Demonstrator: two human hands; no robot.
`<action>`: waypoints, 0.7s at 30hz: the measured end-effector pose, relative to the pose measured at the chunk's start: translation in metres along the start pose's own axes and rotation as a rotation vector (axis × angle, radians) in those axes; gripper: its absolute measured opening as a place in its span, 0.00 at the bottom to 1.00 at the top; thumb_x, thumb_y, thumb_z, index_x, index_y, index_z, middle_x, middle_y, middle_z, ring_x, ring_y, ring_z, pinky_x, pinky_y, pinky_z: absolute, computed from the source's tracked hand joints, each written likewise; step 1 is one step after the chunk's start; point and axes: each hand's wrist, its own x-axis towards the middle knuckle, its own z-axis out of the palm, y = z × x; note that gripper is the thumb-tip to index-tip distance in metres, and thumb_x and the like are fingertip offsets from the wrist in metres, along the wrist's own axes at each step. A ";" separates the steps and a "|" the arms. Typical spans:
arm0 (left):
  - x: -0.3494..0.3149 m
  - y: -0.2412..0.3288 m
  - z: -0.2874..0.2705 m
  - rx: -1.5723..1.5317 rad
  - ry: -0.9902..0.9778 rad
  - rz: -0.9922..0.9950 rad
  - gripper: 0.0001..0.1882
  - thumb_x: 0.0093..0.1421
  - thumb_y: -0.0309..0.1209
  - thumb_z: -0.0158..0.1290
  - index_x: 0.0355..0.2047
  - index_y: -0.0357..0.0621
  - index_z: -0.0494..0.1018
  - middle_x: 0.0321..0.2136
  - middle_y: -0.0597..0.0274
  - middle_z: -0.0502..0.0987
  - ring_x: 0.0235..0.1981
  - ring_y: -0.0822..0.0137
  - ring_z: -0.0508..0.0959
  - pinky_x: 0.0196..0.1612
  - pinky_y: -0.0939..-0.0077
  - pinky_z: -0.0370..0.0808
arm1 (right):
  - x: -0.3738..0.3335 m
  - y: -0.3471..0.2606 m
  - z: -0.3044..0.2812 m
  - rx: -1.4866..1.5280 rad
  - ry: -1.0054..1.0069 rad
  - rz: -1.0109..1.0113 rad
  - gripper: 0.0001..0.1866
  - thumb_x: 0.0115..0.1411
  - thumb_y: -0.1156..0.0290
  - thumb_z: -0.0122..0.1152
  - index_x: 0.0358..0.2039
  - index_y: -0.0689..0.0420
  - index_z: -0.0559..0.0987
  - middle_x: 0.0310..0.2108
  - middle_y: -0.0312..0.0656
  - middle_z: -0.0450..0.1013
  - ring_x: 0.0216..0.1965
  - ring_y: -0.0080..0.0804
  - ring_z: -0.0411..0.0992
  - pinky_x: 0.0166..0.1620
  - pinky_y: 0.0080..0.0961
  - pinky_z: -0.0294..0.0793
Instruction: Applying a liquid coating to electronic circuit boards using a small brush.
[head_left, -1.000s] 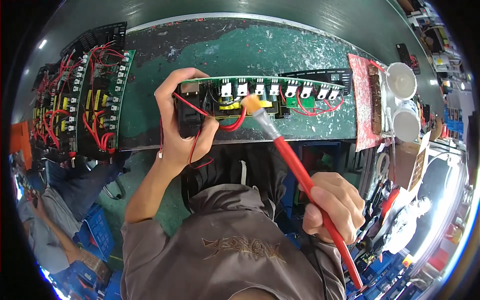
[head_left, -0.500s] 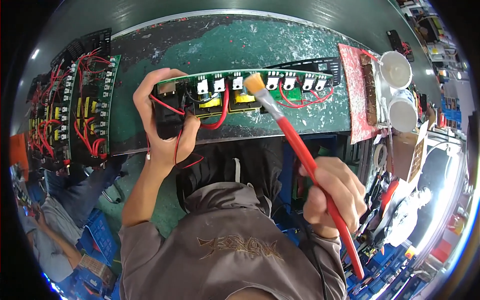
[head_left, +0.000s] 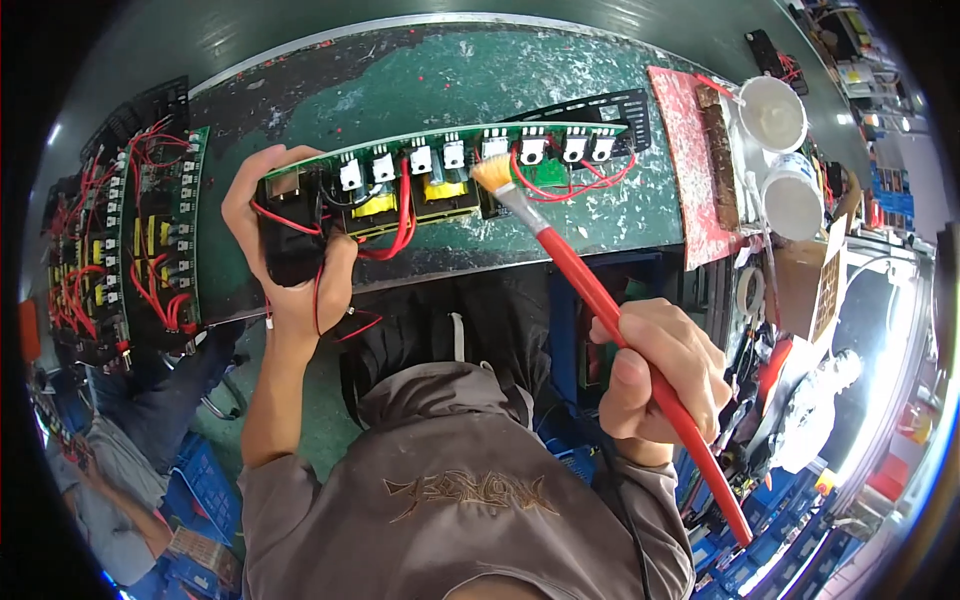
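My left hand [head_left: 300, 270] is wrapped round the left end of a long green circuit board [head_left: 400, 147], holding it up on its edge over the worn green bench. White tabbed parts line the board, with yellow-wound coils and red wires below them. Closed round the red handle of a paintbrush [head_left: 610, 318], my right hand [head_left: 668, 375] is in front of the bench. The brush's tan bristles [head_left: 491, 175] are at the row of white parts, right of the board's middle; whether they touch is unclear. Behind the board's right end lies a black slotted plate [head_left: 630, 105].
Several wired boards [head_left: 165, 240] stand at the bench's left. To the right lie a red, white-smeared sheet [head_left: 677, 170] and two white tubs [head_left: 772, 115]. Beyond them is a cardboard box [head_left: 808, 285]. At the lower left another person [head_left: 120, 490] sits near blue crates [head_left: 205, 475].
The circuit board and my left hand appear shifted left in the view. The brush has moved slightly left and down, its bristles still by the row of white parts.
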 end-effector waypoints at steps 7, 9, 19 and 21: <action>-0.001 0.003 -0.001 0.055 -0.025 -0.004 0.38 0.42 0.15 0.45 0.58 0.35 0.51 0.48 0.43 0.66 0.44 0.62 0.71 0.49 0.71 0.68 | -0.005 0.006 -0.016 -0.029 0.076 -0.043 0.13 0.63 0.70 0.53 0.36 0.70 0.73 0.18 0.49 0.72 0.18 0.38 0.73 0.23 0.29 0.75; -0.002 0.003 0.000 0.055 0.007 -0.018 0.38 0.42 0.16 0.45 0.58 0.35 0.51 0.49 0.43 0.65 0.46 0.62 0.70 0.51 0.71 0.67 | 0.000 0.011 -0.009 -0.031 0.072 -0.032 0.11 0.60 0.73 0.55 0.35 0.71 0.74 0.19 0.51 0.73 0.19 0.38 0.74 0.25 0.30 0.76; 0.000 0.004 -0.002 0.219 0.038 -0.047 0.36 0.40 0.17 0.45 0.55 0.30 0.57 0.54 0.54 0.58 0.47 0.64 0.68 0.52 0.75 0.65 | -0.009 0.013 -0.026 -0.054 0.122 -0.061 0.12 0.61 0.72 0.55 0.34 0.71 0.74 0.19 0.51 0.73 0.18 0.37 0.73 0.23 0.28 0.75; 0.000 0.003 -0.003 0.268 0.021 -0.010 0.35 0.40 0.17 0.44 0.55 0.30 0.57 0.54 0.54 0.58 0.46 0.65 0.68 0.50 0.77 0.66 | -0.003 0.015 -0.025 -0.078 0.114 -0.056 0.12 0.61 0.72 0.55 0.34 0.71 0.74 0.19 0.52 0.73 0.19 0.38 0.73 0.24 0.29 0.75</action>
